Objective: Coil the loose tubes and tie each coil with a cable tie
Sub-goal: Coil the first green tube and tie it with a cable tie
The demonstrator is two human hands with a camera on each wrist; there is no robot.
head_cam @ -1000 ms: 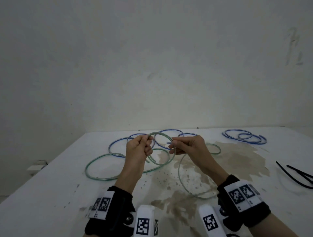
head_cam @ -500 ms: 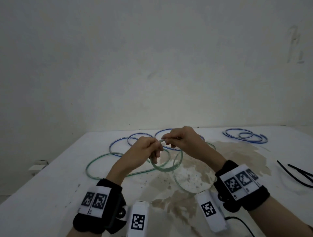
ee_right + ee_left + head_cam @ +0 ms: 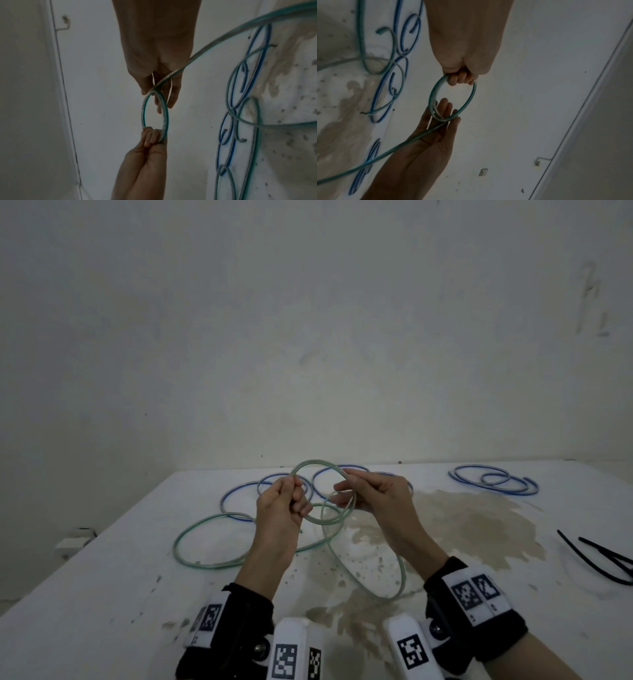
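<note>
The left hand (image 3: 279, 508) grips the first turns of the green tube (image 3: 322, 520), and the right hand (image 3: 376, 498) pinches the loop. Most of it lies loose on the table. The blue tubes (image 3: 493, 490) are uncoiled, and the ties (image 3: 582, 559) look unused.

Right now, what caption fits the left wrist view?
Left hand grips a green tube coil, right hand holds its far side, blue tubes on the table.

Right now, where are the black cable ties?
In the head view, the black cable ties lie on the table's far right, past the brown stain, right of the right hand.
</note>
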